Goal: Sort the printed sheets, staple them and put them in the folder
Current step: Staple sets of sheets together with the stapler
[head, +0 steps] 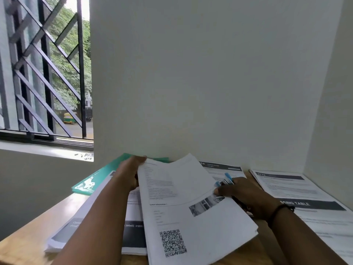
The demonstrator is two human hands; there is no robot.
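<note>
- Pale walls meet in a corner behind a wooden counter, with a barred window on the left looking out on trees and a street.
- Head view: a bundle of printed sheets is held up off the counter in the middle, its top page carrying text, a small photo and a QR code; the far edge curls upward.
- Left hand grips the bundle's far left corner, fingers curled round the edge.
- Right hand holds the bundle's right edge near the photo, thumb on top of the page. Between its fingers is a blue and silver object; whether it is a stapler or pens I cannot tell.
- More printed pages lie around: a pile under the left forearm, a sheet with a dark header by the wall, and another stack on the right.
- A green folder lies at the back left, partly covered by paper and the left hand.
- Handling, as I judge it: the bundle is light and floppy, and loose pages will slide against each other. Pinching two opposite edges or a corner keeps them squared; tapping the edges level on the counter would help before stapling a corner.
</note>
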